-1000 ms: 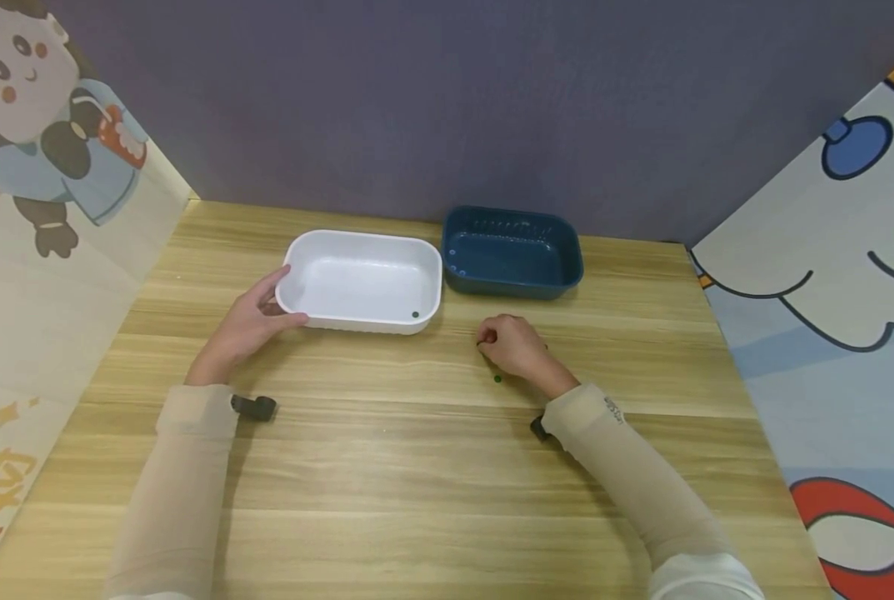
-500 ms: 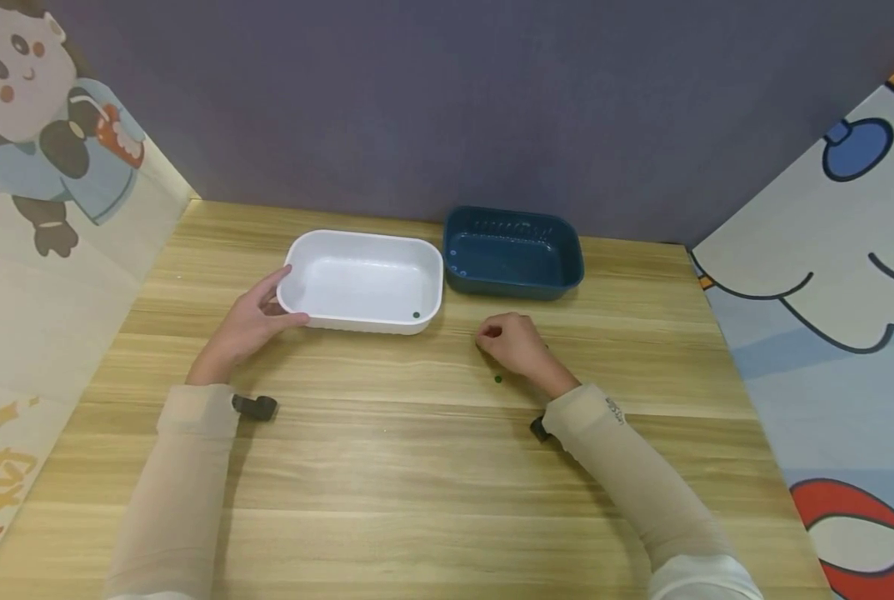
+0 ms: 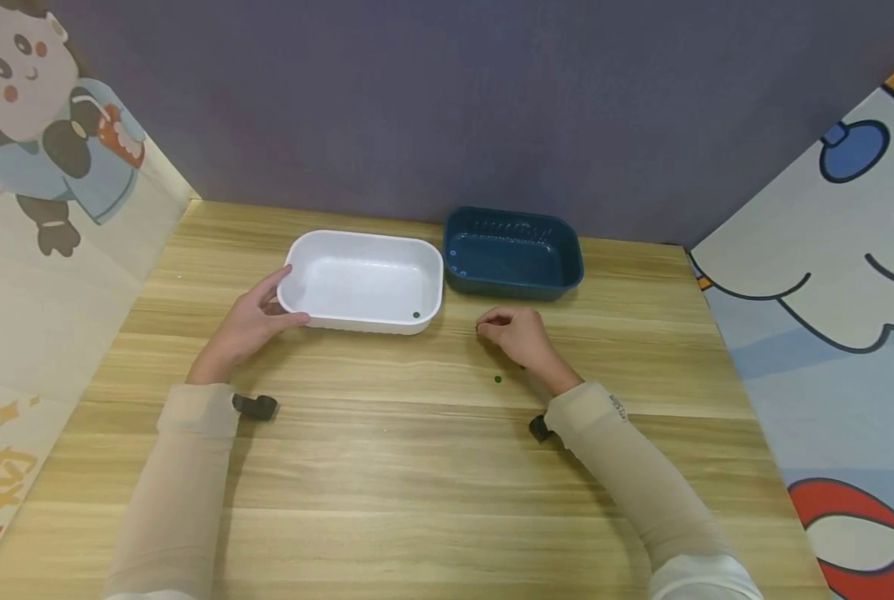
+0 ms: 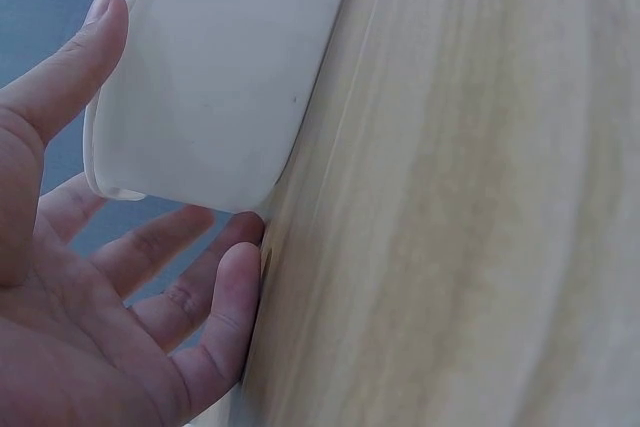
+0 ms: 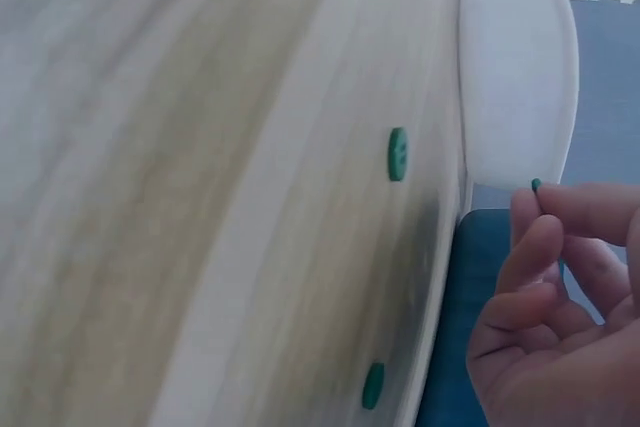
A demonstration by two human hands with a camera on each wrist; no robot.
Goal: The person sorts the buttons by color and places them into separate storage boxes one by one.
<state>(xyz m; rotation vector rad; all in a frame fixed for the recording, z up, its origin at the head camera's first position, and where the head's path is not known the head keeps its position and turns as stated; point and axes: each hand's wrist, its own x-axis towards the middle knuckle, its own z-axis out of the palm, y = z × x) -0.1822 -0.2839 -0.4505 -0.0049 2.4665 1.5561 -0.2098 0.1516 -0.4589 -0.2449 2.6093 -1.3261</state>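
Observation:
My left hand [image 3: 247,325] holds the near left corner of a white plastic bin [image 3: 360,323], thumb at the front rim and fingers around the end. One dark green button [image 3: 416,315] lies inside at the near right corner. In front of the blue basket [image 3: 514,289], my right hand [image 3: 517,340] pinches a small green button [image 5: 536,185] between thumb and index finger; only its edge shows. A loose green button [image 3: 497,379] rests on the table beside that hand. The right wrist view shows two buttons on the wood, an upper button [image 5: 397,154] and a lower button [image 5: 373,385].
The blue basket stands directly right of the white bin, close to the grey back wall [image 3: 447,108]. Cartoon-printed panels flank the wooden table [image 3: 387,492] on both sides. Each wrist wears a small black camera [image 3: 255,407].
My right hand has risen slightly and shifted toward the blue basket with the pinched button. My left hand and the white bin have stayed put.

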